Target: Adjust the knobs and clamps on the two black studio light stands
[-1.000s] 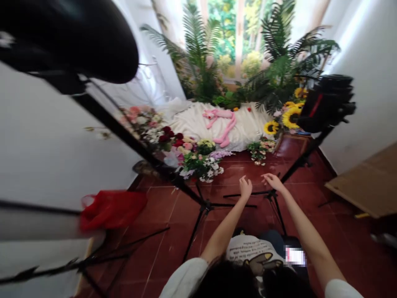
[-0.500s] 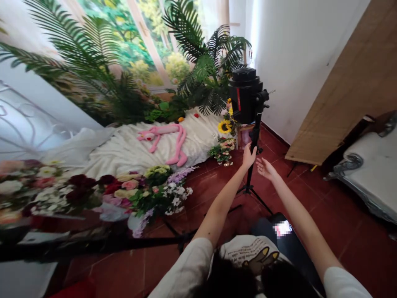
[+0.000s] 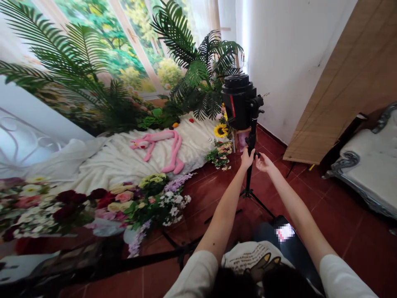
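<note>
A black studio light with a red stripe is mounted on top of a black light stand. My left hand is wrapped round the stand's upright just below the light. Close beside it on the right, my right hand has its fingers closed at a small black knob on the stand's collar. The fingertips partly hide that knob. Lower down, the stand's legs spread over the red tiles. A phone with a lit, blurred screen rests on my thigh.
A pink plush toy lies on a white furry cover. Artificial flowers fill the left foreground, above a black pole. Palm leaves stand behind. On the right are a bamboo blind and a white sofa.
Both hands have come in against the stand: my left hand has closed round the upright, and my right hand has moved from apart onto the knob. The view has shifted slightly.
</note>
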Action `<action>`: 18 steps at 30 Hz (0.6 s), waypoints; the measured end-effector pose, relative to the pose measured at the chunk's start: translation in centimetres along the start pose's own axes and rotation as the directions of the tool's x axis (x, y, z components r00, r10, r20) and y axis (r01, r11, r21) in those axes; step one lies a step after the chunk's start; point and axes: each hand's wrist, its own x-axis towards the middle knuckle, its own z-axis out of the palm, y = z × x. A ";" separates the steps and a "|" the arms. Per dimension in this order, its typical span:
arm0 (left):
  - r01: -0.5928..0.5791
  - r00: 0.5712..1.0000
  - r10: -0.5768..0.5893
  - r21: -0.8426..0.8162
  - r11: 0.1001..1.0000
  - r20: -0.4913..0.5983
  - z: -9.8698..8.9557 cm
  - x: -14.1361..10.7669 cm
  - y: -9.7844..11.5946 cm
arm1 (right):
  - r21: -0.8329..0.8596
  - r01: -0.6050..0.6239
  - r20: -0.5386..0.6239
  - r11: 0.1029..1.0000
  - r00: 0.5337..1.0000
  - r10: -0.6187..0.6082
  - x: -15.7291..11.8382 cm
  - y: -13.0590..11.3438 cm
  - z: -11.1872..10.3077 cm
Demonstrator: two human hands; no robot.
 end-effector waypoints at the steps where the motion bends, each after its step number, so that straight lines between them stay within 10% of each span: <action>1: 0.004 1.000 -0.004 -0.011 1.000 -0.008 0.1 0.0 -0.1 | -0.037 0.033 -0.021 0.999 0.999 -0.034 0.2 -0.1 0.0; 5: 0.009 1.000 -0.010 -0.041 0.999 -0.007 0.2 0.0 -0.5 | -0.474 0.375 -0.021 0.797 0.900 -0.435 1.3 -0.3 -0.9; 8: -0.004 1.000 0.003 -0.052 0.999 -0.004 0.3 0.0 -0.7 | -0.728 0.591 0.207 0.348 0.673 -0.710 1.9 -0.5 -1.9; 12: -0.020 1.000 0.019 -0.035 0.999 -0.017 0.5 -0.1 -0.7 | -0.787 0.592 0.512 -0.176 0.464 -0.723 2.0 -0.7 -3.1; 18: -0.056 0.998 0.056 0.022 0.998 -0.008 0.2 -0.1 -0.5 | -0.782 0.570 0.549 -0.252 0.439 -0.711 2.7 -0.2 -4.0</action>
